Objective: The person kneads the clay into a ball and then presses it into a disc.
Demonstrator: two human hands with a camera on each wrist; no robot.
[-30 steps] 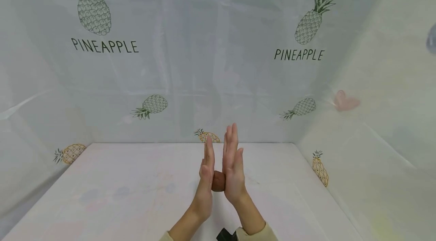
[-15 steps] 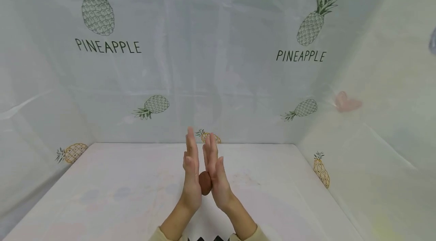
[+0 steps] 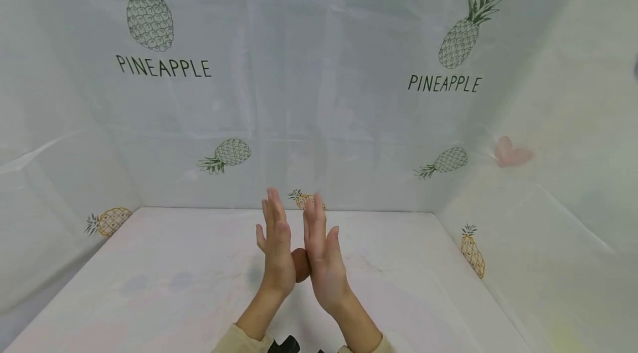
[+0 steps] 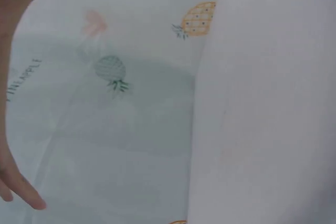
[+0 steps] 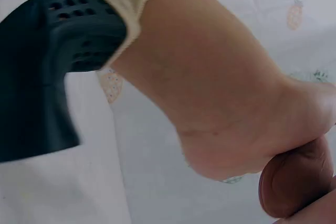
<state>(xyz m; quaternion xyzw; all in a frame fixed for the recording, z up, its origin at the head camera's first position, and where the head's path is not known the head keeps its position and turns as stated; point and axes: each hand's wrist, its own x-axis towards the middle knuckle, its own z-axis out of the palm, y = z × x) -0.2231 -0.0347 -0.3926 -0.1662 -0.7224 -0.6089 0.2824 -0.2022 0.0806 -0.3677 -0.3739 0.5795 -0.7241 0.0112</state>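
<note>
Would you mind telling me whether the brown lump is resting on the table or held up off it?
Held up: the brown lump sits pressed between the flat palms of the left hand and right hand, above the table.

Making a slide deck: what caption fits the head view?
Left hand and right hand press a brown lump between flat palms above a white table.

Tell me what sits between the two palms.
A brown lump, pressed between the left hand and the right hand, both with straight fingers. The head view shows it; the right wrist view shows it against the palm heel.
</note>
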